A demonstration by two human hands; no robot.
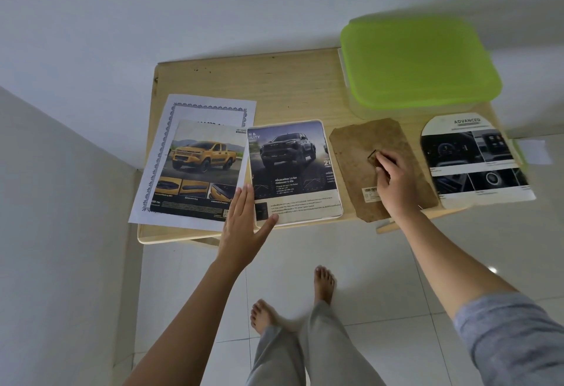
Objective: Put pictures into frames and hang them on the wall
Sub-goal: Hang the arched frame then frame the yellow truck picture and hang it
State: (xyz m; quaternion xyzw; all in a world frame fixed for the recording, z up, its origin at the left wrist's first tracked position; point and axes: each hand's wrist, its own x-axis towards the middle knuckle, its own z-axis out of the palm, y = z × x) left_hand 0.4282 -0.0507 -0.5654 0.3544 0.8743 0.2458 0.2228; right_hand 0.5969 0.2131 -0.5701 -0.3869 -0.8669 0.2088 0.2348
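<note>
Left hand (244, 221) lies flat and open on the black-truck picture (293, 169) at centre; right hand (393, 175) pinches the tab on the brown backing board (357, 147) just right of it. Tug hard and that board, overhanging the table (274, 86) edge, could slip off.

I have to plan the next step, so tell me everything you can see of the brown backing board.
The backing board is a flat brown panel, fibreboard by its look, with clipped corners and a white barcode label. It lies on the table between the dark truck picture and a rounded page, its near edge past the table's front. The right hand pinches a small dark tab near its middle.
</note>
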